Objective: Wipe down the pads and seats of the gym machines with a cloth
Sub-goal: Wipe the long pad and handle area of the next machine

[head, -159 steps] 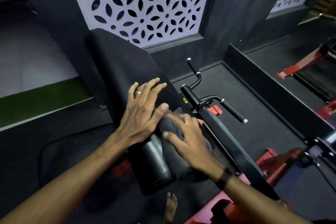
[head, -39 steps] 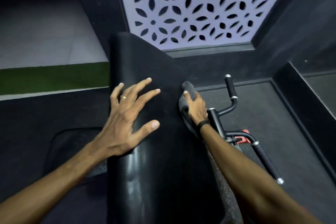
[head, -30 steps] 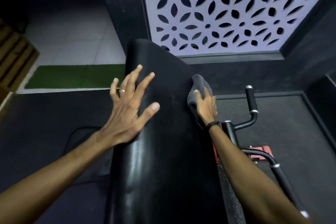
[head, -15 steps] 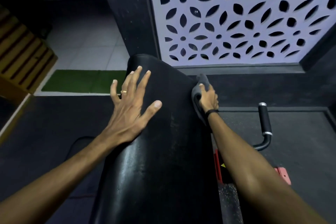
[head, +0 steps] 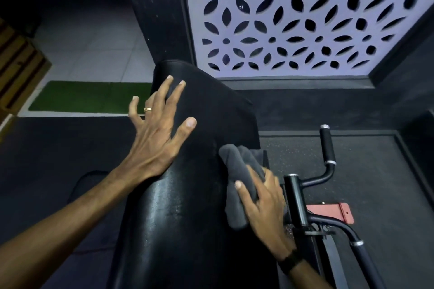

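Note:
A long black padded bench pad (head: pixel 187 206) runs away from me down the middle of the view. My left hand (head: pixel 157 134) lies flat on its left side with the fingers spread, a ring on one finger. A dark grey cloth (head: pixel 237 171) is bunched against the pad's right edge. My right hand (head: pixel 263 202) presses on the cloth, thumb laid over it and fingers wrapped over the pad's right edge, with a black band on the wrist.
Black machine handles (head: pixel 327 145) and a frame tube (head: pixel 296 197) stand just right of my right hand, with a red bracket (head: pixel 328 212) on the dark floor. A white patterned screen (head: pixel 305 21) and dark pillar (head: pixel 155 9) rise ahead. A green mat (head: pixel 91 96) lies at left.
My right hand has slid the cloth back toward me along the pad's right edge, from near the far end to about the middle. My left hand stays flat on the pad.

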Demonstrator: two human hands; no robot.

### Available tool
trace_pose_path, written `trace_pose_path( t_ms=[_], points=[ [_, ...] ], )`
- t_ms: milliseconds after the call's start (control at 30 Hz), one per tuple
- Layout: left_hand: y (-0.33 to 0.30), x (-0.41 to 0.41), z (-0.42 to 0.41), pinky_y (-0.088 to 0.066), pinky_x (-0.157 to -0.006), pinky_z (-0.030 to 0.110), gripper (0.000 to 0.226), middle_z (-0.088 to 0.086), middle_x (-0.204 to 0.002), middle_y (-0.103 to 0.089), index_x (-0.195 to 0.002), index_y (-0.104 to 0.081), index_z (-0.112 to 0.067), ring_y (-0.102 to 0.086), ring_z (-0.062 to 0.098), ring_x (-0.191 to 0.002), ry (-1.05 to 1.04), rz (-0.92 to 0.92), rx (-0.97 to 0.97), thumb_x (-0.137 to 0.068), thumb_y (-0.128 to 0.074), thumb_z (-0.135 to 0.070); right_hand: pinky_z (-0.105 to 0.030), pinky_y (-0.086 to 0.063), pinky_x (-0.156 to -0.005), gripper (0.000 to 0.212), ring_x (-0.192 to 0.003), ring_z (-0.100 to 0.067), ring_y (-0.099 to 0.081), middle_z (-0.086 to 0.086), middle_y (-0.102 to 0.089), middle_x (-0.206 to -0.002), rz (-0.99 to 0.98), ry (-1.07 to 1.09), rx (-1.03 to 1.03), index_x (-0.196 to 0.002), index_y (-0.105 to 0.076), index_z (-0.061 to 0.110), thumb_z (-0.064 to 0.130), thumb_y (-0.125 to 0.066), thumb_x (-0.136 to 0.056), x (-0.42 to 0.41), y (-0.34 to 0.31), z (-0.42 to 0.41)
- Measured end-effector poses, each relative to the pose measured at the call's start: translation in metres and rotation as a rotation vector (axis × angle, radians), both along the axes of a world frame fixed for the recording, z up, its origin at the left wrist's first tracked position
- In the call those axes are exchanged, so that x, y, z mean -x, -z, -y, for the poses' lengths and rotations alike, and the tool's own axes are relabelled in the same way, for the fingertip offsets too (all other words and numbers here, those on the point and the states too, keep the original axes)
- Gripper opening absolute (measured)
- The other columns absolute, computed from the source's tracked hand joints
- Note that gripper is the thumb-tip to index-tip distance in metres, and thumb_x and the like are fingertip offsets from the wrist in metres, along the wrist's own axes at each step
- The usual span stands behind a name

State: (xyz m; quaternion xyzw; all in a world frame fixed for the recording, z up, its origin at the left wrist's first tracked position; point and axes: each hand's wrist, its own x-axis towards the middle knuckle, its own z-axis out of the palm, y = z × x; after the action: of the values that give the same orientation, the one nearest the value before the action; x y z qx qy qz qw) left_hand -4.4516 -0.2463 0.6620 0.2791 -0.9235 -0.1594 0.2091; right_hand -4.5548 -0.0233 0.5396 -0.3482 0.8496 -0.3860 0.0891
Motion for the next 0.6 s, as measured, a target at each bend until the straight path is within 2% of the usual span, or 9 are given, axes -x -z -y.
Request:
trace_pose_path(
  t_ms=[100,200,267,333,467,600],
  points=[
    [-0.001,0.001,-0.002,0.018,-0.118,0.045,0.074,-0.009,-0.168,-0.004,-0.160,-0.016,-0.033,-0.011,0.008,-0.148,-0.001,0.012,0.008,-0.095,-0.017,-0.068,-0.048,-0.042,-0.095,0.058,-0.113,-0.029,-0.049,-0.008,-0.054,-0.122,-0.020,0.088,-0.087,-0.141,-0.054,0.032,0.062,-0.037,-0.095,0.029,0.004,0.031],
    [-0.001,0.001,-0.003,0.017,-0.119,0.047,0.073,-0.010,-0.168,-0.003,-0.160,-0.015,-0.034,-0.007,-0.001,-0.141,0.003,0.017,0.007,-0.096,-0.018,-0.068,-0.052,-0.034,-0.102,0.052,-0.126,-0.038,-0.042,-0.016,-0.048,-0.134,0.050,0.238,-0.209,-0.145,-0.048,0.030,0.056,-0.043,-0.100,0.095,0.004,0.113],
    [-0.003,0.000,-0.002,0.016,-0.119,0.048,0.072,-0.010,-0.168,-0.004,-0.159,-0.015,-0.035,-0.005,-0.003,-0.140,-0.013,-0.001,-0.013,-0.095,-0.018,-0.068,-0.054,-0.034,-0.103,0.052,-0.130,-0.040,-0.040,-0.019,-0.046,-0.139,0.129,0.292,-0.212,-0.145,-0.049,0.027,0.054,-0.044,-0.100,0.129,-0.011,0.161],
    [-0.004,0.000,-0.001,0.015,-0.119,0.050,0.072,-0.010,-0.168,-0.004,-0.159,-0.016,-0.036,-0.006,-0.002,-0.142,-0.027,-0.010,-0.039,-0.095,-0.018,-0.068,-0.054,-0.035,-0.103,0.052,-0.131,-0.039,-0.040,-0.019,-0.047,-0.138,0.141,0.245,-0.186,-0.143,-0.052,0.025,0.053,-0.044,-0.100,0.129,-0.028,0.185],
    [-0.003,0.001,0.001,0.011,-0.119,0.051,0.072,-0.009,-0.168,-0.006,-0.159,-0.018,-0.034,-0.015,0.015,-0.151,-0.035,-0.006,-0.022,-0.095,-0.018,-0.067,-0.045,-0.039,-0.100,0.049,-0.126,-0.033,-0.044,-0.013,-0.049,-0.133,0.019,-0.022,-0.047,-0.144,-0.049,0.032,0.052,-0.048,-0.100,0.057,-0.056,0.141],
    [-0.002,-0.001,0.000,0.011,-0.119,0.051,0.071,-0.008,-0.168,-0.008,-0.159,-0.019,-0.033,-0.016,0.014,-0.151,-0.019,-0.011,-0.014,-0.096,-0.018,-0.065,-0.037,-0.046,-0.086,0.043,-0.107,-0.024,-0.054,-0.001,-0.054,-0.112,-0.076,-0.048,0.024,-0.134,-0.056,0.038,0.059,-0.047,-0.097,0.000,-0.040,0.037]
  ],
)
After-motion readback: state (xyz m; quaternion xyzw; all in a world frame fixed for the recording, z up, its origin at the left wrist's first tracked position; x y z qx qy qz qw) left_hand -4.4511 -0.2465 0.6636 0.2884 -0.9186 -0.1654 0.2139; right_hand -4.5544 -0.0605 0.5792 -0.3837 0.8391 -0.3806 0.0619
